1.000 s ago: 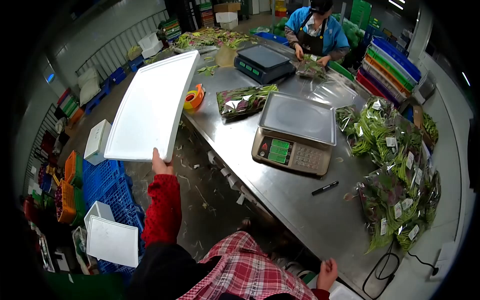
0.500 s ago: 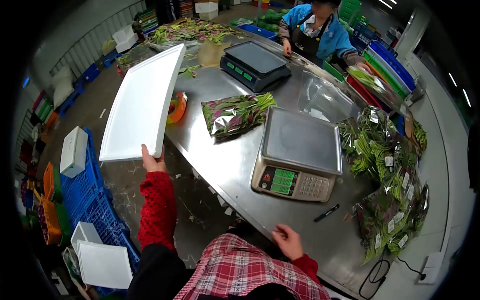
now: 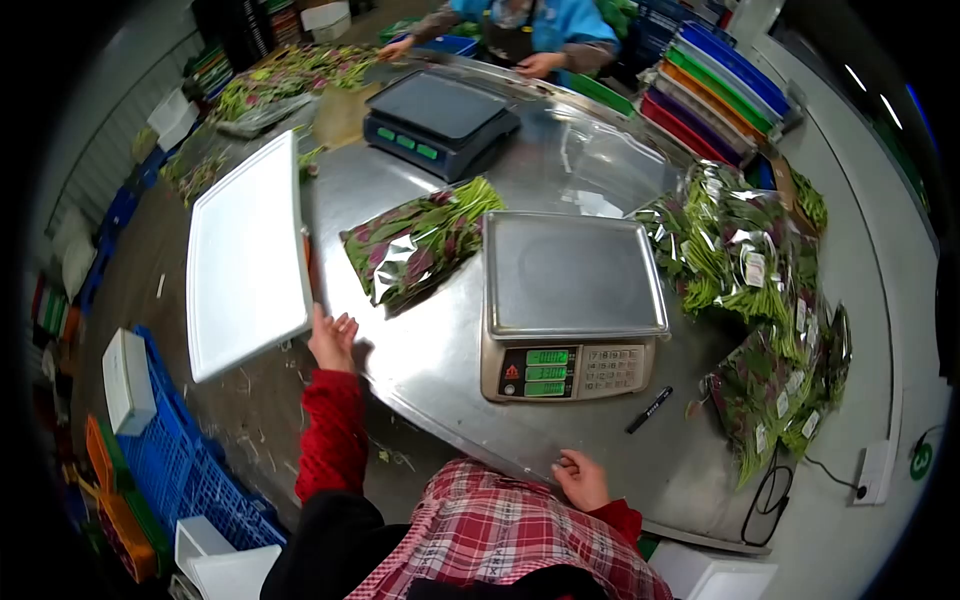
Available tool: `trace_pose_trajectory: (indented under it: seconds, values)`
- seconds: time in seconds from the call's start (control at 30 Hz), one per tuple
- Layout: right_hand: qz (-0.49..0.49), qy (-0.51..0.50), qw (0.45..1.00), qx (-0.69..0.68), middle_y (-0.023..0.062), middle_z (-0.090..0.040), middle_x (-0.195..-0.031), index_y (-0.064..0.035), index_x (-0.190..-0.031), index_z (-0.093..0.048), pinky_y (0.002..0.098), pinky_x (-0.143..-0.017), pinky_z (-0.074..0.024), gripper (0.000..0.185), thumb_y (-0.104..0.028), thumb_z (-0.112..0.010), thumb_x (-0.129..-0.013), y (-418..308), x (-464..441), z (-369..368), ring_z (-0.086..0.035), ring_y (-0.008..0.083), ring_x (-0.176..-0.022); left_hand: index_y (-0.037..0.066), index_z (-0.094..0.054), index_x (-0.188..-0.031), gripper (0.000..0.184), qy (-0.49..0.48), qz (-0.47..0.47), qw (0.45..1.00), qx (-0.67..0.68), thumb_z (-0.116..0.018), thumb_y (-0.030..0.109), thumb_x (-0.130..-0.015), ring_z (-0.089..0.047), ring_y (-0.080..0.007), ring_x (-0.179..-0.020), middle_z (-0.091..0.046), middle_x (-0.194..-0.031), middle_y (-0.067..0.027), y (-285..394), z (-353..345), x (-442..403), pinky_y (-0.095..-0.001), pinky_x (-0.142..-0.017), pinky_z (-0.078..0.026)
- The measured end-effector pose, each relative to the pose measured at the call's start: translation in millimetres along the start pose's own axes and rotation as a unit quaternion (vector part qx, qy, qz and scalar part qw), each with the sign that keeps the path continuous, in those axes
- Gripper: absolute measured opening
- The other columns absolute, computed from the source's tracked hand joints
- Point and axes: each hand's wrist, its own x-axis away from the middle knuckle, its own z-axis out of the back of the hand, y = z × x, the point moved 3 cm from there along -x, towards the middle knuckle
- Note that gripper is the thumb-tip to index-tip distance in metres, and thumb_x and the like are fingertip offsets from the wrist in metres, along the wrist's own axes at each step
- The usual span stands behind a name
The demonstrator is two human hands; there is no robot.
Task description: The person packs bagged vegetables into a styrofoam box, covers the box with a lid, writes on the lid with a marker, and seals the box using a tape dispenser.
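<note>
The large white lid (image 3: 248, 260) stands tilted at the left edge of the metal worktop (image 3: 560, 432), partly over the floor. At its lower right corner is the left hand (image 3: 334, 342); this hand is half open, with the fingers apart and pointing to the right. It seems to touch the corner, but I cannot tell if it grips it. The right hand (image 3: 582, 480) is near the front edge of the worktop, its fingers loosely bent, and it has hold of nothing that I can see. Between the lid and the silver scale (image 3: 570, 275) lies one bag of leafy vegetables (image 3: 415, 245). A black pen (image 3: 649, 410) lies just beside this scale, at its right.
</note>
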Motion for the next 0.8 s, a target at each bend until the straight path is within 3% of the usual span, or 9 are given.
trace_pose_trajectory:
  seconds: [0.13, 0.23, 0.27, 0.37, 0.5, 0.57, 0.63, 0.7, 0.8]
  values:
    - [-0.056, 0.077, 0.994, -0.053, 0.0127, -0.066, -0.100, 0.0046, -0.121, -0.057, 0.0283, -0.073, -0.0525, 0.044, -0.020, -0.070, -0.087, 33, 13, 16, -0.062, 0.0147, -0.082, -0.005, -0.051, -0.108, 0.045, -0.062, -0.022, 0.995, -0.077, -0.063, 0.035, -0.092, -0.062, -0.0221, -0.064, -0.063, -0.081, -0.0131, -30, -82, 46, -0.0309, -0.059, -0.054]
    - [-0.052, 0.119, 0.991, -0.005, 0.0152, -0.068, -0.103, 0.0045, -0.120, -0.057, 0.0306, -0.075, -0.0534, 0.043, -0.022, -0.069, -0.088, 83, 29, 23, -0.066, 0.0181, -0.088, 0.001, -0.055, -0.109, 0.038, -0.224, -0.066, 0.964, -0.125, -0.055, 0.036, -0.096, -0.069, -0.0232, -0.075, -0.068, -0.097, -0.0196, -62, -112, 29, -0.0275, -0.062, -0.056]
    - [-0.049, 0.153, 0.987, -0.005, 0.0166, -0.069, -0.100, 0.0046, -0.120, -0.057, 0.0330, -0.075, -0.0542, 0.043, -0.023, -0.068, -0.088, 95, 35, 24, -0.068, 0.0218, -0.090, 0.001, -0.057, -0.108, 0.035, -0.214, 0.002, 0.964, -0.156, -0.057, 0.033, -0.095, -0.068, -0.0217, -0.075, -0.068, -0.095, -0.0172, -66, -125, 17, -0.0266, -0.062, -0.056]
    - [-0.091, 0.235, 0.968, -0.004, 0.0163, -0.070, -0.096, 0.0006, -0.115, -0.061, 0.0343, -0.072, -0.0541, 0.036, -0.023, -0.067, -0.088, 111, 50, 35, -0.068, 0.0244, -0.082, -0.001, -0.059, -0.108, 0.031, -0.205, -0.142, 0.940, -0.232, -0.069, 0.021, -0.088, -0.064, -0.0190, -0.076, -0.066, -0.093, -0.0118, -59, -163, 51, -0.0266, -0.066, -0.054]
    - [-0.013, 0.332, 0.941, 0.067, 0.0135, -0.069, -0.090, -0.0064, -0.106, -0.066, 0.0374, -0.067, -0.0533, 0.028, -0.025, -0.066, -0.085, 107, 59, 34, -0.067, 0.0292, -0.077, -0.004, -0.057, -0.118, 0.047, -0.120, -0.575, 0.658, -0.470, -0.072, 0.025, -0.085, -0.056, -0.0306, -0.111, -0.060, -0.118, -0.0187, 19, -158, 41, -0.0357, -0.098, -0.043]
    - [-0.014, 0.326, 0.939, 0.110, 0.0129, -0.069, -0.092, -0.0079, -0.105, -0.066, 0.0389, -0.068, -0.0532, 0.028, -0.028, -0.064, -0.086, 106, 61, 32, -0.067, 0.0297, -0.078, -0.001, -0.055, -0.123, 0.056, 0.072, -0.643, 0.415, -0.640, -0.073, 0.031, -0.081, -0.054, -0.0348, -0.113, -0.058, -0.119, -0.0185, 55, -129, 11, -0.0389, -0.099, -0.043]
    - [-0.015, 0.340, 0.934, 0.108, 0.0124, -0.069, -0.094, -0.0095, -0.106, -0.066, 0.0407, -0.069, -0.0530, 0.029, -0.031, -0.063, -0.086, 109, 54, 32, -0.067, 0.0302, -0.079, 0.001, -0.053, -0.127, 0.065, 0.176, -0.510, 0.386, -0.748, -0.074, 0.039, -0.079, -0.049, -0.0357, -0.119, -0.054, -0.128, -0.0171, 66, -93, -13, -0.0415, -0.099, -0.044]
    - [-0.086, 0.313, 0.939, 0.118, 0.0123, -0.069, -0.093, -0.0098, -0.106, -0.066, 0.0417, -0.069, -0.0529, 0.032, -0.034, -0.064, -0.085, 101, 54, 32, -0.067, 0.0308, -0.079, 0.003, -0.049, -0.128, 0.056, 0.089, -0.332, 0.414, -0.843, -0.069, 0.028, -0.083, -0.049, -0.0338, -0.118, -0.051, -0.130, -0.0147, 66, -72, -32, -0.0430, -0.095, -0.046]
    - [-0.099, 0.312, 0.936, 0.128, 0.0084, -0.070, -0.089, -0.0109, -0.106, -0.065, 0.0419, -0.068, -0.0519, 0.034, -0.037, -0.065, -0.084, 102, 52, 31, -0.067, 0.0281, -0.075, 0.004, -0.051, -0.122, 0.041, 0.084, -0.371, 0.343, -0.859, -0.061, 0.015, -0.084, -0.052, -0.0331, -0.112, -0.053, -0.122, -0.0143, 68, -56, -81, -0.0421, -0.091, -0.049]
